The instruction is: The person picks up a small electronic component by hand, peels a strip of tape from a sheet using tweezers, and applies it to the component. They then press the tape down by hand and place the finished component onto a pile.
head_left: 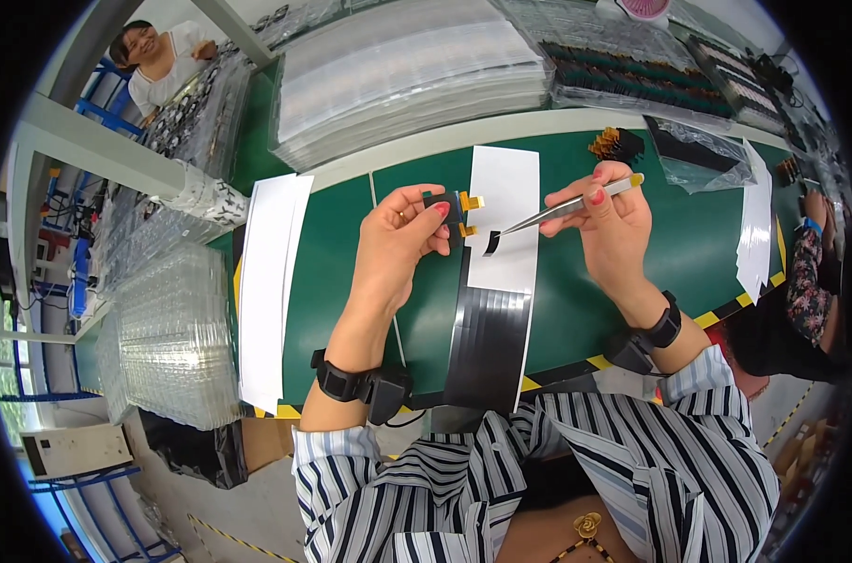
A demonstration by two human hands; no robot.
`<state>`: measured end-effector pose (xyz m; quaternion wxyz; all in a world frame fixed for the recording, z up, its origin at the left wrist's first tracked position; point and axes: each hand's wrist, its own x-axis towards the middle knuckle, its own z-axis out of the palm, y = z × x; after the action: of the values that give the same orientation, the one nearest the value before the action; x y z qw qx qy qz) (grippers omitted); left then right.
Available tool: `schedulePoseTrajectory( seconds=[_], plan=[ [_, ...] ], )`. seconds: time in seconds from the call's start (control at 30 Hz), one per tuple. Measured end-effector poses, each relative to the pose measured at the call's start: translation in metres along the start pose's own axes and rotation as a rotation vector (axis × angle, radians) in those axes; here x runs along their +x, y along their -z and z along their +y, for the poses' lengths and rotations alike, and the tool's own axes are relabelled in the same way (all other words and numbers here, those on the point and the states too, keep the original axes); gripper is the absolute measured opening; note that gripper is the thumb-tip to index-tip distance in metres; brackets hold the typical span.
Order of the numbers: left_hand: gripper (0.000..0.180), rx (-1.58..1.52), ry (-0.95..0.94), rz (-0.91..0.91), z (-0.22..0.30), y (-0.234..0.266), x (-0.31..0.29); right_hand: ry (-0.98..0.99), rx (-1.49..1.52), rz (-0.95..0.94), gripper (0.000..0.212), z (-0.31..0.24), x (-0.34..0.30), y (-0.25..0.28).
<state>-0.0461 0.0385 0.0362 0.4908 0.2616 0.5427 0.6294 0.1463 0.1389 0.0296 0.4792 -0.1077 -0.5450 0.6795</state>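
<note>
My left hand [388, 239] pinches a small dark flat module with orange flex-cable tabs [471, 201] between thumb and fingers, the tabs pointing right. In my right hand [615, 230] is a pair of metal tweezers [576, 204], slanting down to the left. At the tweezer tips is a small black strip [492, 244]; whether they grip it or only touch it I cannot tell. Beneath the strip lies a white sheet [506, 174], whose nearer part is covered by glossy black strips [489, 342].
Clear trays stand stacked behind the green table [341, 310] and more at the left [177, 328]. White sheets [274, 281] lie left, others right [754, 230]. Orange-and-black flex parts [616, 145] sit beside a plastic bag [703, 159]. One person [172, 70] is far left; another's sleeve [806, 253] shows right.
</note>
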Motion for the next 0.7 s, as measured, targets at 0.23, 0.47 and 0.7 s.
schedulePoseTrajectory(
  seconds=[0.23,0.47,0.7],
  plan=[
    [0.022,0.056,-0.041,-0.029,-0.006,-0.009,-0.008,-0.023,-0.04,-0.041,0.016,0.003,0.0,-0.002],
    [0.02,0.011,0.004,-0.064,-0.01,-0.013,-0.01,-0.061,-0.082,0.014,0.017,0.01,0.003,0.005],
    [0.02,0.016,0.016,-0.094,-0.011,-0.012,-0.012,-0.054,-0.097,0.016,0.016,0.012,0.005,0.005]
  ],
)
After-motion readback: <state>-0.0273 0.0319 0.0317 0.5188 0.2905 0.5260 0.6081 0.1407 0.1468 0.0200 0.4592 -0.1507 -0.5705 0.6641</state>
